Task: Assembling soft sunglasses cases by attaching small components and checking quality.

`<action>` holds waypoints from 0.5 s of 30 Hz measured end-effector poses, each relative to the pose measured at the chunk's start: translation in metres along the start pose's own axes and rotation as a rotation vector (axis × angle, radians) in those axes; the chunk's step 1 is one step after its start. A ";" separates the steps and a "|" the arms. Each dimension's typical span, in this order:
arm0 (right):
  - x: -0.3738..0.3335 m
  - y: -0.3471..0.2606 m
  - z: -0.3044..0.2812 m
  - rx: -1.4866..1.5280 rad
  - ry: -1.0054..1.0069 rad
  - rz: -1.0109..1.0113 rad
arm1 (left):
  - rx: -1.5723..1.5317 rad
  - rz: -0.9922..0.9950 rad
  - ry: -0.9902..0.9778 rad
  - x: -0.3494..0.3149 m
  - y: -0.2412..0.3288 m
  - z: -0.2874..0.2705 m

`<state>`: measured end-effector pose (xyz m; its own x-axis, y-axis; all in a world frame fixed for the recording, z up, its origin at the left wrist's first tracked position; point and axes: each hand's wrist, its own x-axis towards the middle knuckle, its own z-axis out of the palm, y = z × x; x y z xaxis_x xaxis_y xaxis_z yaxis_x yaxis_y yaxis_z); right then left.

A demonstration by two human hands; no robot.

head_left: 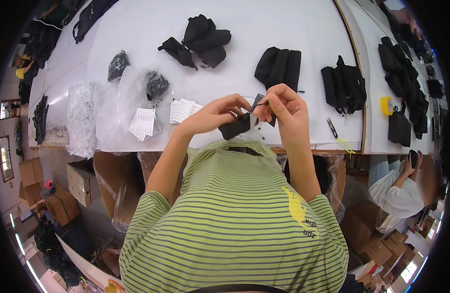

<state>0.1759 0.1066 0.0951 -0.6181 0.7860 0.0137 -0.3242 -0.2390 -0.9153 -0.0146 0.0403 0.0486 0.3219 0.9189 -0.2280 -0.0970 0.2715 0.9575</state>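
Close to my body, over the near edge of the white table, I hold a small black fabric pouch (233, 128). My left hand (212, 116) is closed on the pouch's upper part. My right hand (287, 111) pinches a thin black cord (262, 103) beside it, thumb against forefinger. A dark flat tag (257, 100) stands between the two hands; how it joins the cord is too small to tell. White printed cards (143, 122) lie in small stacks left of my hands, and more cards (184, 111) are partly behind my left wrist.
Black pouches (205, 41) lie in groups farther back and at right (343, 85). Clear plastic bags (81, 117) cover the left side. Thread snips (332, 128) lie near the front edge, and yellow tape (386, 105) sits on the adjoining table. Another person (401, 188) works at right.
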 end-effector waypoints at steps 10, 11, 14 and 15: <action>-0.002 -0.005 -0.014 0.378 -0.095 -0.007 | 0.817 0.227 -0.013 -0.002 -0.023 -0.008; -0.003 -0.004 -0.016 0.396 -0.131 -0.026 | 0.816 0.225 -0.013 -0.006 -0.026 -0.011; -0.004 -0.007 -0.018 0.483 -0.141 -0.021 | 0.664 0.203 0.040 -0.016 -0.028 -0.016; -0.004 -0.006 -0.019 0.483 -0.142 -0.020 | 0.606 0.086 0.081 -0.020 -0.026 -0.016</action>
<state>0.1941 0.1158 0.0931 -0.6889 0.7157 0.1147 -0.6108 -0.4879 -0.6236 -0.0340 0.0192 0.0252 0.2616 0.9556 -0.1355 0.4407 0.0066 0.8976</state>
